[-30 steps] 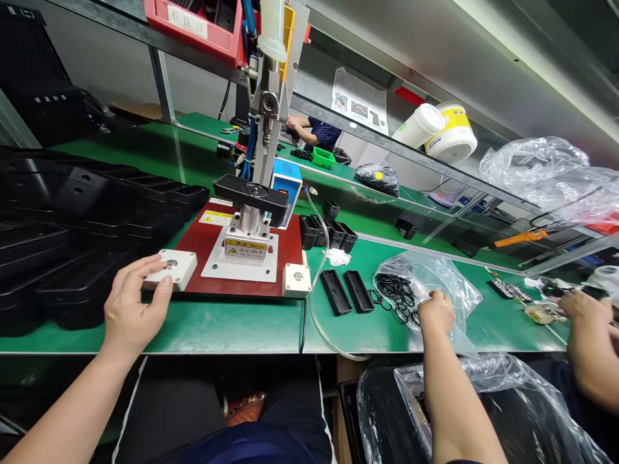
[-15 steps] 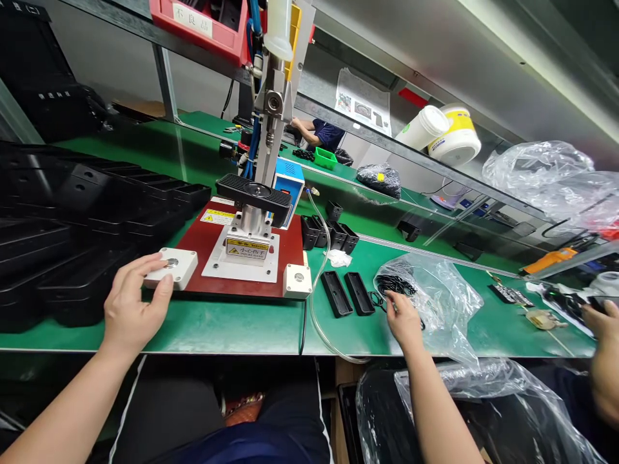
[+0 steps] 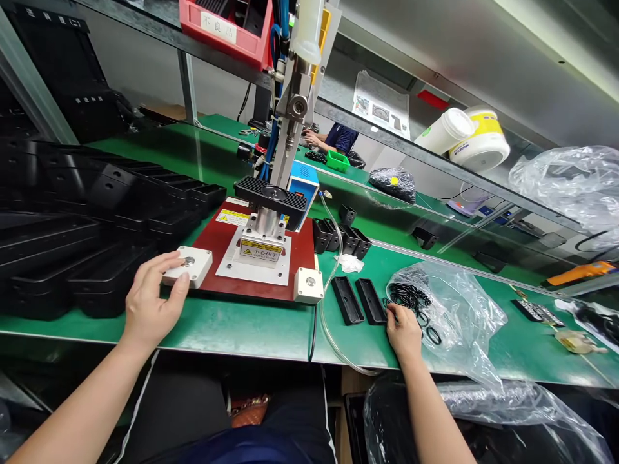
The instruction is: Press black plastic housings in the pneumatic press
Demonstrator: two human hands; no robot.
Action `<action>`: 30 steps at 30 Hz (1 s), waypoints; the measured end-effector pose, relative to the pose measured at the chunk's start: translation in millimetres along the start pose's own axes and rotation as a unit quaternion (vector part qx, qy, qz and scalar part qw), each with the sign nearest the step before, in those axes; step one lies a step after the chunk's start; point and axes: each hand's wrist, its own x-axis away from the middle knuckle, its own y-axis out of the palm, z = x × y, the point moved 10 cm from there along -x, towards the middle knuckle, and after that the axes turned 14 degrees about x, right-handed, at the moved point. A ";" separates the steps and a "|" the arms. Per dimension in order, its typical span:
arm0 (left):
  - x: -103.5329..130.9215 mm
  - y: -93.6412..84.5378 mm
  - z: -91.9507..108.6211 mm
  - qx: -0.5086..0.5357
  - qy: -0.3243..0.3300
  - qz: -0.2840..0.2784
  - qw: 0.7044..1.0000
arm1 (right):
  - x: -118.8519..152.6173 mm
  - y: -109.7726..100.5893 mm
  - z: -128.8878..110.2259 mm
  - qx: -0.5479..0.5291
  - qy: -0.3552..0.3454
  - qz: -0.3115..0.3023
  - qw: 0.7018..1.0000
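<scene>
My left hand [image 3: 153, 298] rests against the left white button box [image 3: 199, 267], its fingers on the top by the round metal button and its thumb spread at the near side. My right hand [image 3: 405, 332] is pinched at the edge of a pile of black rubber rings [image 3: 410, 295], with a ring at the fingertips. The rings lie on and beside a clear plastic bag [image 3: 459, 316]. Left of that hand are two black rectangular trays, a nearer one [image 3: 371, 301] and a farther one [image 3: 347, 300]. The press [image 3: 271, 222] holds a black ribbed part [image 3: 271, 194].
Black housings [image 3: 101, 277] are stacked along the left. A second button box [image 3: 308, 285] sits at the base's right corner, beside a clear hose [image 3: 325, 316]. Small black blocks [image 3: 341, 237] and a white tissue [image 3: 349, 263] lie behind the trays. A co-worker's arm [image 3: 316, 140] shows beyond.
The view has shifted, so the bench sits further right. My right hand has closed in on the rings near the trays. The hand at the far right has left the view. My left hand stays at its box.
</scene>
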 end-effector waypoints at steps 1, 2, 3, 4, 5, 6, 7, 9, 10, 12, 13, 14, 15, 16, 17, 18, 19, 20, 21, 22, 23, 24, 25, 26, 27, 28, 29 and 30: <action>-0.1 0.2 -0.4 0.001 -0.003 -0.001 1.000 | 0.0 -0.4 0.0 0.002 0.003 -0.001 1.000; -0.1 0.5 -0.7 0.002 -0.005 -0.002 1.000 | -0.1 -0.7 -0.2 0.003 0.005 -0.002 1.000; 0.0 0.9 -0.9 0.003 -0.006 -0.004 1.000 | -0.2 -1.0 -0.4 0.004 0.007 -0.004 1.000; 0.0 1.0 -0.9 0.004 -0.007 -0.004 1.000 | -0.3 -1.3 -0.6 0.005 0.010 -0.005 1.000; 0.1 0.9 -0.9 0.005 -0.007 -0.004 1.000 | -0.4 -1.5 -0.8 0.005 0.012 -0.007 1.000; 0.3 1.0 -1.0 0.005 -0.007 -0.004 1.000 | -0.4 -1.7 -0.8 0.005 0.014 -0.007 1.000; 0.4 1.0 -1.1 0.006 -0.007 -0.003 1.000 | -0.4 -1.9 -0.8 0.005 0.015 -0.008 1.000; 0.6 1.2 -1.3 0.006 -0.008 -0.005 1.000 | -0.2 -1.7 -1.0 0.003 0.016 -0.009 1.000; 0.6 1.1 -1.2 0.005 -0.007 -0.005 1.000 | 0.0 -1.5 -1.3 0.002 0.015 -0.009 1.000; 0.7 0.8 -0.6 0.003 -0.006 -0.005 1.000 | 0.2 -1.2 -2.0 -0.001 0.012 -0.009 1.000; 0.7 0.4 -0.2 0.003 -0.005 -0.005 1.000 | 0.3 -1.2 -2.4 -0.002 0.011 -0.008 1.000; 0.7 0.2 0.0 0.003 -0.005 -0.005 1.000 | 0.3 -1.6 -2.8 -0.002 0.009 -0.005 1.000; 0.7 0.0 0.2 0.003 -0.005 -0.005 1.000 | 0.3 -2.3 -3.1 -0.001 0.009 -0.002 1.000; 0.8 0.0 0.1 0.003 -0.006 -0.006 1.000 | 0.2 -3.3 -3.4 0.001 0.008 0.003 1.000; 0.9 -0.2 0.0 0.005 -0.006 -0.006 1.000 | 0.0 -4.5 -3.7 0.004 0.008 0.007 1.000; 1.0 -0.1 -0.2 0.007 -0.007 -0.006 1.000 | -0.3 -5.9 -4.2 0.007 0.007 0.012 1.000; 1.1 -0.1 -0.5 0.009 -0.007 -0.007 1.000 | -0.6 -7.5 -4.8 0.011 0.006 0.016 1.000; 1.2 -0.1 -0.8 0.010 -0.007 -0.006 1.000 | -1.0 -9.3 -5.4 0.015 0.005 0.020 1.000; 1.3 -0.1 -1.2 0.011 -0.008 -0.006 1.000 | -1.5 -11.3 -6.0 0.019 0.005 0.024 1.000; 1.3 0.0 -1.5 0.011 -0.009 -0.006 1.000 | -2.0 -13.4 -6.7 0.023 0.004 0.028 0.999; 1.2 0.2 -1.8 0.010 -0.010 -0.007 1.000 | -2.5 -15.4 -7.5 0.028 0.004 0.031 0.999; 1.0 0.3 -1.9 0.010 -0.012 -0.008 1.000 | -3.0 -17.4 -8.4 0.031 0.003 0.034 0.999; 0.8 0.1 -1.6 0.010 -0.013 -0.007 1.000 | -3.4 -19.2 -9.3 0.035 0.003 0.036 0.999; 0.5 0.2 -1.1 0.011 -0.014 -0.008 1.000 | -3.8 -20.6 -10.3 0.038 0.002 0.037 0.999; 0.2 0.1 -0.5 0.013 -0.014 -0.007 1.000 | -4.2 -21.6 -11.4 0.040 0.001 0.037 0.999; -0.1 -0.1 0.2 0.015 -0.014 -0.007 1.000 | -4.5 -22.2 -12.3 0.041 0.000 0.036 0.999; -0.4 0.0 0.8 0.016 -0.014 -0.007 1.000 | -4.7 -22.6 -13.1 0.042 -0.001 0.035 0.999; -0.6 -0.1 1.3 0.017 -0.014 -0.007 1.000 | -4.9 -22.6 -13.8 0.042 -0.001 0.034 0.999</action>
